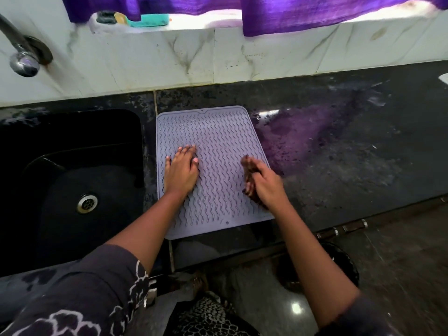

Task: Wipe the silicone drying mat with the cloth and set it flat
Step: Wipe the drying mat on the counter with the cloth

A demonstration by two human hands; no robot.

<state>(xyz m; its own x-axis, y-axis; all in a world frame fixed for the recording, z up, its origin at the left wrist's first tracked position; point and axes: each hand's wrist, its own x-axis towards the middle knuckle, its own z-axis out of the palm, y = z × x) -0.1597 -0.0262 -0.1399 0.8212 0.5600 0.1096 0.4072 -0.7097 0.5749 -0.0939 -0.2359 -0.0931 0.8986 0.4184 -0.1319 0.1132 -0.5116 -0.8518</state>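
Both hands on the mat point(218, 151): left point(180, 169) flat open, right point(263, 181) gripping cloth point(249, 177) near its right edge.

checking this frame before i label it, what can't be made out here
Head view, the only one:
- Cloth: dark, motion-blurred, mostly covered by the right hand; its size and fold are unclear.
- Mat: the parts beneath the left hand and the right hand are hidden.
- Tap: cut off by the left edge.
- Items on the window ledge: partly hidden by the purple curtain.
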